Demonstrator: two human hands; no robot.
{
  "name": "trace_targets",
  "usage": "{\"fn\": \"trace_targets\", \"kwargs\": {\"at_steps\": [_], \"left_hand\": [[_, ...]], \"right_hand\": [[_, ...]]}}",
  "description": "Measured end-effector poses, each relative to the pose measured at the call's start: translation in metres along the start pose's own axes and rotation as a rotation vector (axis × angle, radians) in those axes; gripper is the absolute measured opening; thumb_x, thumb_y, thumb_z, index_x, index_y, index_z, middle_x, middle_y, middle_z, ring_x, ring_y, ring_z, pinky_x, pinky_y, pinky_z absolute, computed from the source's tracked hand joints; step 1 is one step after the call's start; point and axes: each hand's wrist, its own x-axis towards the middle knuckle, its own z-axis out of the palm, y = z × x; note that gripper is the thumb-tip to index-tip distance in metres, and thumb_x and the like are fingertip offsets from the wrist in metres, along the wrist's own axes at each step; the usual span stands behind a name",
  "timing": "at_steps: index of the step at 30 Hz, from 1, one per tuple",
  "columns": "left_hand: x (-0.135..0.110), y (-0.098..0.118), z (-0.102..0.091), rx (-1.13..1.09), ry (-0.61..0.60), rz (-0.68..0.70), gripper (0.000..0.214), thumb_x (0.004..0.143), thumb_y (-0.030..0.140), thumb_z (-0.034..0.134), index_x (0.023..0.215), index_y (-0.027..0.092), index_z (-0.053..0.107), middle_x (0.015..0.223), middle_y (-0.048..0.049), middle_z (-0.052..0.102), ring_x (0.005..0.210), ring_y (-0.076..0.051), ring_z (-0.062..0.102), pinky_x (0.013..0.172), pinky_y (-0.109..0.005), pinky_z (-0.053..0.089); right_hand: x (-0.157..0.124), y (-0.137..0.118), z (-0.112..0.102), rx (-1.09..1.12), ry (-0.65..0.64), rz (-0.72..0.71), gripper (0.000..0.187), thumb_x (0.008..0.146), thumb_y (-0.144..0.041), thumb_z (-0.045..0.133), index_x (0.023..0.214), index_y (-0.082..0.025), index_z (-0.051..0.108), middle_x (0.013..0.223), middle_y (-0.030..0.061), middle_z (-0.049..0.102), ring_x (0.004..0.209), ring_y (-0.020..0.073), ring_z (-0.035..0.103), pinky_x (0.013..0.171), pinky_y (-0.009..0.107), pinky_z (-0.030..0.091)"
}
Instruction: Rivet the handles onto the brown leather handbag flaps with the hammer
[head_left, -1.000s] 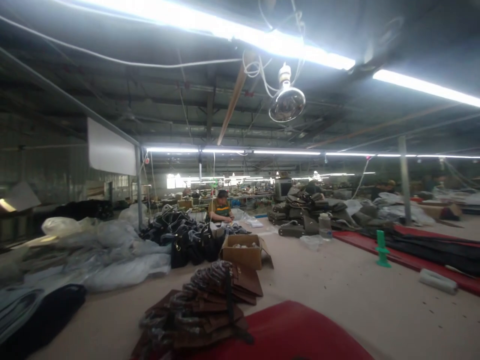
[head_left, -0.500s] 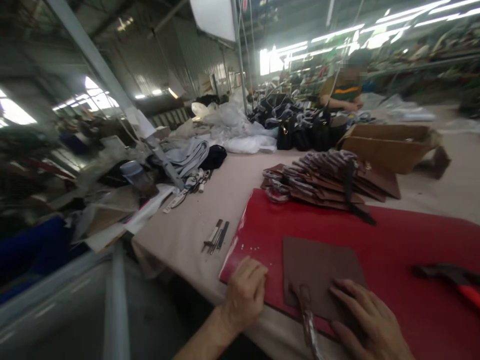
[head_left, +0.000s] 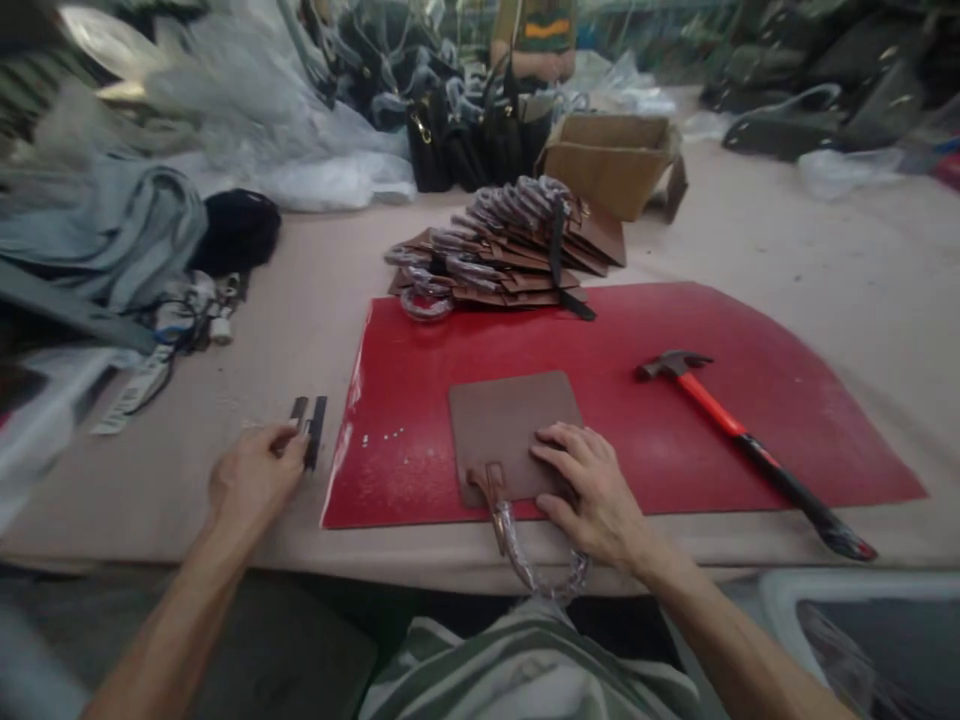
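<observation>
Brown leather panel (head_left: pixel 510 425) lies flat on the red mat (head_left: pixel 675 330), near the table's front edge. The right hand (head_left: pixel 592 490) rests on the panel's lower right corner, fingers spread and flat, gripping nothing. A plastic-wrapped handle (head_left: pixel 525 560) joins the panel's lower edge and hangs over the table edge. The left hand (head_left: pixel 255 480) lies left of the mat, fingertips touching the dark metal strips (head_left: pixel 313 430); whether it grips one cannot be told. An orange-handled hammer (head_left: pixel 739 435) lies on the mat, well right of the panel.
</observation>
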Motion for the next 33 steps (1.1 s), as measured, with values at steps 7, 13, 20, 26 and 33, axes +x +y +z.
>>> {"fn": "trace_targets", "kwargs": {"at_steps": [7,13,20,26,33], "left_hand": [[0.004,0.02,-0.004,0.216,-0.182,-0.004,0.046,0.085,0.05,0.05,0.107,0.016,0.071,0.114,-0.0155,0.068,0.103,-0.033,0.064,0.084,-0.04,0.051],[0.018,0.029,-0.009,0.229,-0.32,-0.118,0.047,0.084,0.053,0.051,0.103,0.016,0.072,0.103,-0.0176,0.072,0.098,-0.037,0.066,0.076,-0.042,0.052],[0.026,0.038,-0.007,0.271,-0.347,-0.124,0.041,0.084,0.046,0.051,0.095,0.014,0.073,0.1,-0.022,0.073,0.096,-0.038,0.068,0.076,-0.043,0.053],[0.018,0.054,-0.009,0.236,-0.32,-0.163,0.038,0.079,0.027,0.054,0.102,0.002,0.072,0.107,-0.0318,0.069,0.104,-0.045,0.066,0.082,-0.049,0.052],[0.033,0.025,-0.017,0.095,-0.208,-0.096,0.031,0.083,0.018,0.053,0.104,0.015,0.076,0.103,-0.0128,0.076,0.1,-0.021,0.07,0.08,-0.024,0.048]], "right_hand": [[-0.002,-0.003,-0.001,0.037,0.002,0.022,0.043,0.088,-0.038,0.061,0.126,-0.019,0.058,0.137,0.0133,0.054,0.13,0.0324,0.044,0.11,0.054,0.031],[-0.002,-0.002,0.0,0.044,0.029,0.009,0.042,0.087,-0.038,0.062,0.124,-0.017,0.058,0.135,0.0139,0.056,0.13,0.0325,0.045,0.11,0.054,0.031],[-0.003,-0.001,0.001,0.045,0.042,0.006,0.042,0.087,-0.036,0.063,0.123,-0.016,0.058,0.132,0.0148,0.058,0.128,0.0327,0.046,0.109,0.055,0.032],[-0.005,0.003,0.003,0.027,0.038,-0.005,0.042,0.087,-0.038,0.062,0.124,-0.018,0.057,0.133,0.0136,0.058,0.129,0.0327,0.047,0.109,0.056,0.033],[-0.003,0.023,0.019,-0.025,0.137,-0.07,0.041,0.09,-0.046,0.054,0.125,-0.025,0.058,0.131,0.0118,0.061,0.121,0.0383,0.054,0.1,0.061,0.038]]}}
